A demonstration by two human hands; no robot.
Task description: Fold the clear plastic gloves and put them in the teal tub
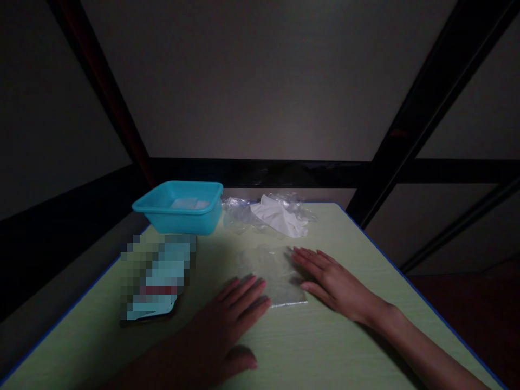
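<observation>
A clear plastic bag lies flat on the light green table between my hands. My left hand is at its left side, palm down, fingers stretched out and thumb spread, with the fingertips at or over the bag's edge. On the opposite side, my right hand also faces down with its fingers extended, their tips at the bag's right edge. Neither hand grips anything. Whether the fingers press on the bag or only hover just above it, I cannot tell.
A blue plastic basin with whitish contents stands at the back left. Crumpled clear plastic and a wrinkled white sheet lie by the far edge. A blurred-out flat object, perhaps a phone, is at the left. Wall panels rise behind the table.
</observation>
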